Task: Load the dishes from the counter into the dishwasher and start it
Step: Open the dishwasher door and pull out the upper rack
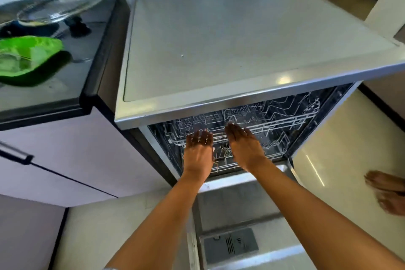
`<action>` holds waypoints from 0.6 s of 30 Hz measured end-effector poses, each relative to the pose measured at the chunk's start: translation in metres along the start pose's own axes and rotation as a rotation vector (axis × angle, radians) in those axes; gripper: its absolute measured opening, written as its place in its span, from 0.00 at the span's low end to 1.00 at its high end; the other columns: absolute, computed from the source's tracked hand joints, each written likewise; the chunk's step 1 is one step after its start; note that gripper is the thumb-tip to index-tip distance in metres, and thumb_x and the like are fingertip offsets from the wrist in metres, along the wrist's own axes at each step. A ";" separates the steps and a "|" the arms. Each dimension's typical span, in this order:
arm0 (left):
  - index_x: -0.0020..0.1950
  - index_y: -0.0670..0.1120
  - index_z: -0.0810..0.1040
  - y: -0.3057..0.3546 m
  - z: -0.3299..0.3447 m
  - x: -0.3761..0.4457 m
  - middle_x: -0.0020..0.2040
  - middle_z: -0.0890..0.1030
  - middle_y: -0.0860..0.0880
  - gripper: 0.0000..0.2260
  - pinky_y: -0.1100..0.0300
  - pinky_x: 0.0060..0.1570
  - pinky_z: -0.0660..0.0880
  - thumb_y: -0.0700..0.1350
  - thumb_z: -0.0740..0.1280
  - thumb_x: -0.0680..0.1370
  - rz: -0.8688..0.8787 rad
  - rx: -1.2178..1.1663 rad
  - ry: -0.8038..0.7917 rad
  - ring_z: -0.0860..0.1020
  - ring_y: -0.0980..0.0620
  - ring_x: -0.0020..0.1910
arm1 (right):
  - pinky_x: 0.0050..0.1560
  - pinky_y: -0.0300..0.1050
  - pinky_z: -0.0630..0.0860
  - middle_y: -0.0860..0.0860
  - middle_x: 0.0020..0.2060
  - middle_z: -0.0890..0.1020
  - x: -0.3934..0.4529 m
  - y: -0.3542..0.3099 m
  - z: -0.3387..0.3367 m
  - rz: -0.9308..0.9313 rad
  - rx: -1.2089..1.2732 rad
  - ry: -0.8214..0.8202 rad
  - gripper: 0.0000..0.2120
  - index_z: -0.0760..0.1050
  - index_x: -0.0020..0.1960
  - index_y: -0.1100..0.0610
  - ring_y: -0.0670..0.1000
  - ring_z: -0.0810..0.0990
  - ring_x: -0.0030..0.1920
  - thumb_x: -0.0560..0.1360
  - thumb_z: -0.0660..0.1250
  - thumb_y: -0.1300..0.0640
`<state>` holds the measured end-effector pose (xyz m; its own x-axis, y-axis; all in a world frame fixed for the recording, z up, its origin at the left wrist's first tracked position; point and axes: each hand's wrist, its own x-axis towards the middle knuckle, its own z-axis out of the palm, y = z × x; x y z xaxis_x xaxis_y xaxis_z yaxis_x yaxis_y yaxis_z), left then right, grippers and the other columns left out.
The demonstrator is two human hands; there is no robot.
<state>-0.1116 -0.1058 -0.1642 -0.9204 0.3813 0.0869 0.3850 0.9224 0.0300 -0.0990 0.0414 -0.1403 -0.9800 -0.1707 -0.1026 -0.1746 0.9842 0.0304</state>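
Observation:
The steel dishwasher stands open, its door folded down toward me. Wire racks show inside the dark tub. My left hand and my right hand are both stretched flat in front of the upper rack, fingers extended, touching or nearly touching its front edge; neither holds anything. On the dark counter at the left lie a green plate, a glass bowl on it, and a glass lid over dark dishes.
The detergent compartment sits in the lowered door. Lilac cabinet fronts with a bar handle lie below the counter. My bare foot is on the pale floor at the right. A wall corner stands far right.

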 end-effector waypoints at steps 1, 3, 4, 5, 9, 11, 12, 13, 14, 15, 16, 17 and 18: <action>0.68 0.43 0.70 -0.001 0.000 0.003 0.60 0.78 0.44 0.21 0.53 0.63 0.70 0.41 0.68 0.76 0.001 -0.030 -0.044 0.76 0.46 0.59 | 0.75 0.48 0.49 0.58 0.76 0.52 0.004 -0.001 0.001 0.005 -0.010 -0.004 0.32 0.45 0.76 0.62 0.55 0.52 0.75 0.77 0.55 0.68; 0.67 0.43 0.69 -0.005 0.002 0.010 0.57 0.78 0.45 0.16 0.58 0.57 0.75 0.38 0.62 0.79 0.002 -0.088 -0.065 0.78 0.49 0.54 | 0.72 0.47 0.57 0.58 0.73 0.62 0.011 -0.004 0.003 0.043 0.016 0.021 0.30 0.51 0.76 0.61 0.55 0.61 0.72 0.76 0.57 0.68; 0.66 0.42 0.70 -0.007 0.002 0.013 0.56 0.79 0.44 0.15 0.58 0.55 0.75 0.37 0.60 0.80 0.003 -0.106 -0.063 0.79 0.49 0.53 | 0.67 0.46 0.65 0.57 0.69 0.69 0.013 -0.005 0.002 0.085 0.047 0.027 0.27 0.57 0.74 0.59 0.55 0.67 0.68 0.77 0.58 0.67; 0.66 0.42 0.70 -0.009 0.002 0.015 0.56 0.79 0.44 0.14 0.59 0.55 0.76 0.36 0.59 0.80 0.009 -0.119 -0.062 0.79 0.50 0.52 | 0.61 0.45 0.72 0.56 0.64 0.74 0.014 -0.007 -0.001 0.125 0.068 0.022 0.23 0.63 0.71 0.58 0.54 0.72 0.64 0.77 0.60 0.67; 0.69 0.44 0.70 -0.017 0.001 0.025 0.59 0.79 0.44 0.18 0.59 0.55 0.76 0.33 0.59 0.80 0.014 -0.184 -0.064 0.80 0.52 0.52 | 0.43 0.39 0.76 0.53 0.49 0.81 0.022 -0.008 -0.010 0.203 -0.020 -0.074 0.14 0.73 0.61 0.57 0.50 0.80 0.47 0.76 0.64 0.64; 0.70 0.45 0.71 -0.016 0.004 0.027 0.62 0.78 0.44 0.19 0.60 0.55 0.76 0.33 0.60 0.79 -0.015 -0.220 -0.090 0.80 0.52 0.53 | 0.41 0.39 0.76 0.52 0.46 0.82 0.024 -0.009 -0.014 0.226 -0.061 -0.118 0.12 0.74 0.59 0.57 0.49 0.81 0.43 0.77 0.64 0.64; 0.70 0.46 0.71 -0.015 0.004 0.025 0.62 0.77 0.44 0.19 0.60 0.54 0.77 0.34 0.60 0.80 -0.029 -0.247 -0.098 0.80 0.53 0.52 | 0.42 0.39 0.76 0.51 0.45 0.82 0.024 -0.009 -0.016 0.232 -0.075 -0.129 0.10 0.75 0.57 0.56 0.49 0.81 0.43 0.77 0.63 0.64; 0.70 0.46 0.71 -0.013 0.004 0.023 0.62 0.77 0.44 0.19 0.61 0.54 0.77 0.34 0.60 0.80 -0.047 -0.278 -0.105 0.80 0.53 0.52 | 0.43 0.40 0.77 0.51 0.44 0.82 0.022 -0.010 -0.018 0.236 -0.078 -0.135 0.09 0.75 0.56 0.56 0.49 0.81 0.44 0.77 0.63 0.64; 0.70 0.47 0.71 -0.011 0.005 0.019 0.62 0.77 0.45 0.19 0.61 0.53 0.77 0.35 0.60 0.80 -0.058 -0.312 -0.105 0.80 0.53 0.51 | 0.43 0.40 0.77 0.51 0.43 0.82 0.020 -0.010 -0.019 0.236 -0.071 -0.135 0.08 0.75 0.55 0.57 0.49 0.81 0.44 0.77 0.62 0.64; 0.70 0.48 0.71 -0.010 0.005 0.014 0.62 0.77 0.45 0.19 0.61 0.54 0.76 0.34 0.59 0.80 -0.066 -0.332 -0.102 0.80 0.53 0.52 | 0.43 0.40 0.77 0.50 0.41 0.81 0.016 -0.010 -0.020 0.230 -0.064 -0.127 0.08 0.75 0.55 0.57 0.49 0.81 0.43 0.78 0.62 0.64; 0.70 0.48 0.71 -0.010 0.005 0.009 0.63 0.77 0.45 0.20 0.61 0.55 0.76 0.34 0.59 0.80 -0.066 -0.337 -0.096 0.80 0.53 0.53 | 0.41 0.39 0.75 0.50 0.38 0.79 0.012 -0.009 -0.019 0.220 -0.051 -0.117 0.09 0.74 0.55 0.56 0.49 0.80 0.40 0.78 0.61 0.64; 0.70 0.49 0.70 -0.008 0.003 0.004 0.64 0.76 0.46 0.21 0.61 0.58 0.74 0.33 0.59 0.80 -0.058 -0.335 -0.098 0.79 0.53 0.55 | 0.39 0.38 0.74 0.49 0.35 0.76 0.006 -0.009 -0.018 0.209 -0.033 -0.108 0.10 0.74 0.56 0.55 0.48 0.77 0.37 0.79 0.59 0.64; 0.71 0.49 0.71 -0.007 0.002 -0.002 0.65 0.76 0.46 0.21 0.62 0.61 0.71 0.33 0.58 0.80 -0.053 -0.333 -0.098 0.78 0.53 0.57 | 0.38 0.38 0.72 0.49 0.34 0.74 -0.001 -0.009 -0.015 0.201 -0.017 -0.100 0.10 0.74 0.57 0.55 0.48 0.75 0.36 0.79 0.59 0.64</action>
<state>-0.1125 -0.1126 -0.1667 -0.9357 0.3523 -0.0186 0.3230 0.8767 0.3563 -0.0980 0.0320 -0.1254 -0.9809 0.0348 -0.1913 0.0203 0.9968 0.0770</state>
